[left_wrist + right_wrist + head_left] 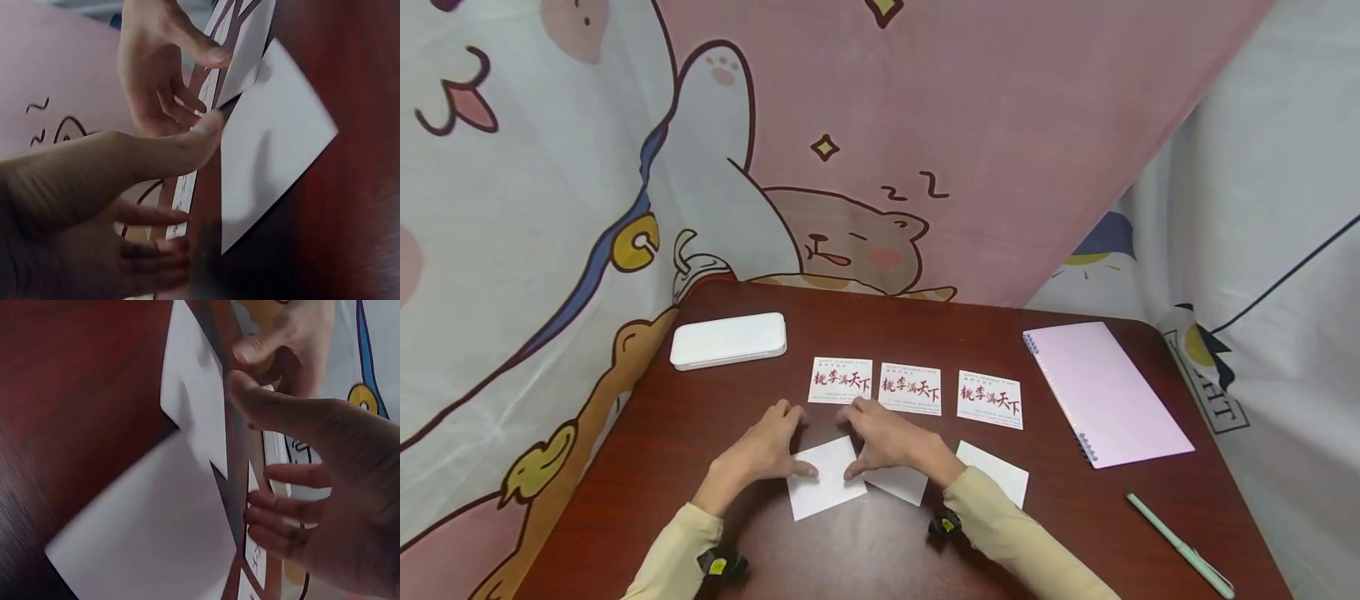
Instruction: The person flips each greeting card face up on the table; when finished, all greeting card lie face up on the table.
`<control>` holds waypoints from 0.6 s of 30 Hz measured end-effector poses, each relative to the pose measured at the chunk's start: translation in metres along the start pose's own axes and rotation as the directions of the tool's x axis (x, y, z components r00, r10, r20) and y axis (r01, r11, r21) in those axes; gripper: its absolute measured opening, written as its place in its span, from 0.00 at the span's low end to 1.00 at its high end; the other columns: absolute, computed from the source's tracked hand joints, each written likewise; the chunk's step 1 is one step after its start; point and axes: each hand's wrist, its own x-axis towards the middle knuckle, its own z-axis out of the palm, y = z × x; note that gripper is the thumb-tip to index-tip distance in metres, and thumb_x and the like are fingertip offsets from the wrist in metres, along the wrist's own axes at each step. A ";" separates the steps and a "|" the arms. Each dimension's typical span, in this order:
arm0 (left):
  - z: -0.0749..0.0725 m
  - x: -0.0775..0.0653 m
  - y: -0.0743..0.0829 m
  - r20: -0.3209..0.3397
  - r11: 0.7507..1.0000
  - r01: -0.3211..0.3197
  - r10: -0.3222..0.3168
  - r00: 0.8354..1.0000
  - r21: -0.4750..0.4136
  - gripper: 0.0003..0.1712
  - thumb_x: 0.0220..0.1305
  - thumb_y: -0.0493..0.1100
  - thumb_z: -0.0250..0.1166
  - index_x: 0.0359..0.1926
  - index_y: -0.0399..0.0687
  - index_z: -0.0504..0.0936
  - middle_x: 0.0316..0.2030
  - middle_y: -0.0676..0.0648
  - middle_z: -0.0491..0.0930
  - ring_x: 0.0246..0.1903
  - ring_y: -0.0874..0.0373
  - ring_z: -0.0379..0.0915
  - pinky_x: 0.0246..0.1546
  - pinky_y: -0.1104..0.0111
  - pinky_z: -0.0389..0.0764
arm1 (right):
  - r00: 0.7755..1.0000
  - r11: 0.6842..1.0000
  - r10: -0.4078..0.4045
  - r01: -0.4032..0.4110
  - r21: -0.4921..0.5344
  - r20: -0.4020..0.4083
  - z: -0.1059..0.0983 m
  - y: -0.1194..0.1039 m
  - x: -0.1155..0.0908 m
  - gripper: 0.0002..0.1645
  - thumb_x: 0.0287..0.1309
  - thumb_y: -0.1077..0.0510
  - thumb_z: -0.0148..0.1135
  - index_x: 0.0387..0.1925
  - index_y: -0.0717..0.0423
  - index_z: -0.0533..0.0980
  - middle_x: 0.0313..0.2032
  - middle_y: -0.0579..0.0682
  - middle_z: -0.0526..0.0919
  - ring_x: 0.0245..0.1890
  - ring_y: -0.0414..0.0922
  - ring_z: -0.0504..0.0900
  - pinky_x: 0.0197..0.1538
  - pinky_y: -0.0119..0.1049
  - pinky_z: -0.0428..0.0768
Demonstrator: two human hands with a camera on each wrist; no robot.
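Three white cards lie blank side up near the middle of the table: a left card, a middle card and a right card. The left card is turned at an angle and meets the middle one at its corner. My left hand hovers at the left card's upper left, fingers spread and thumb tip over its edge. On the other side, my right hand has its thumb by the same card's right edge, its fingers loosely bent. Neither hand grips a card. In the right wrist view, the thumb stands apart from the fingers.
Behind the hands, a row holds a left printed card, a middle printed card and a right printed card, with red characters. A white case lies back left. At the right are a pink spiral notebook and a green pen.
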 end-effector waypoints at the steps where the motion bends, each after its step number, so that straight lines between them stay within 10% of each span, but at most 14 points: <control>1: 0.001 -0.006 0.003 0.026 0.999 0.009 -0.011 1.000 0.040 0.47 0.35 0.57 0.87 0.52 0.38 0.75 0.44 0.42 0.70 0.42 0.49 0.70 0.44 0.55 0.80 | 1.000 1.000 0.009 -0.008 -0.027 0.016 0.003 -0.003 -0.002 0.52 0.37 0.37 0.84 0.61 0.54 0.72 0.51 0.49 0.75 0.49 0.43 0.74 0.53 0.35 0.78; 7: 0.016 -0.024 0.017 0.081 0.971 0.026 -0.047 0.996 0.238 0.63 0.19 0.61 0.90 0.52 0.31 0.67 0.42 0.38 0.65 0.43 0.44 0.65 0.42 0.50 0.77 | 1.000 0.984 0.018 -0.015 -0.180 0.015 0.018 -0.013 -0.004 0.58 0.27 0.31 0.85 0.57 0.52 0.69 0.45 0.48 0.67 0.45 0.44 0.66 0.48 0.35 0.70; 18: 0.016 -0.013 0.014 0.063 0.980 0.051 -0.064 0.996 0.192 0.61 0.16 0.52 0.91 0.52 0.31 0.67 0.43 0.37 0.65 0.46 0.41 0.64 0.44 0.47 0.72 | 0.999 0.988 0.048 -0.045 -0.147 0.019 0.019 -0.013 0.000 0.54 0.25 0.34 0.86 0.51 0.50 0.66 0.44 0.46 0.68 0.43 0.42 0.65 0.43 0.31 0.64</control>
